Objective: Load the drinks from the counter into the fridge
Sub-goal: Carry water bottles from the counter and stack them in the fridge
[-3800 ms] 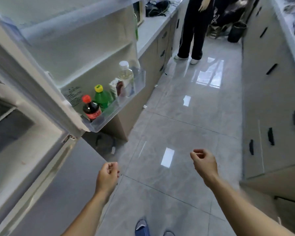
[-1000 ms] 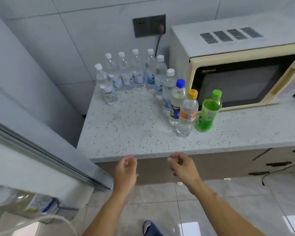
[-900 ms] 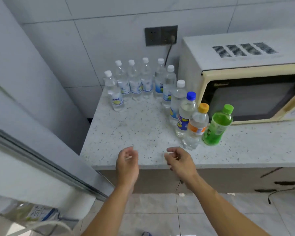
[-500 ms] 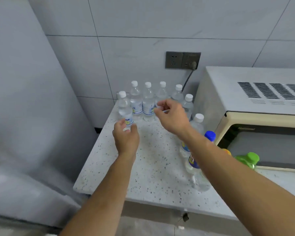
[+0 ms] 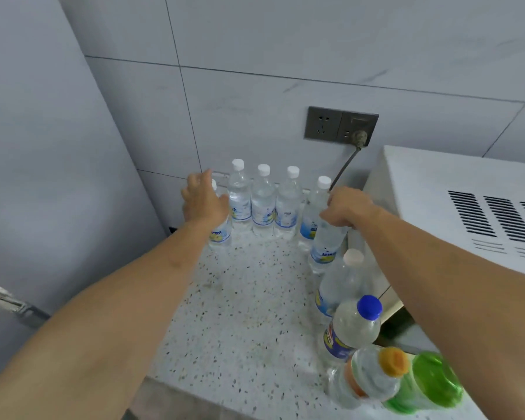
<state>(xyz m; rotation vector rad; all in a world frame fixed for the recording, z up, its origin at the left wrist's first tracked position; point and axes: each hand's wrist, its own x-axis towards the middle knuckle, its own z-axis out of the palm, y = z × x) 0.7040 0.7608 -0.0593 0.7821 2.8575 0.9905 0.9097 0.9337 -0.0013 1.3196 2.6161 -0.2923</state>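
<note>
Both my hands have reached from the counter's edge to the back row: my left hand [image 5: 205,199] wraps one upright bottle [image 5: 221,231], my right hand [image 5: 344,209] another [image 5: 326,245], necks inside my curled fingers.

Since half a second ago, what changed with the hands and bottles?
Both hands reached further back. The left hand now wraps the leftmost water bottle; the right hand has closed on the neck of a water bottle beside the microwave. The other bottles on the counter stand as before.
</note>
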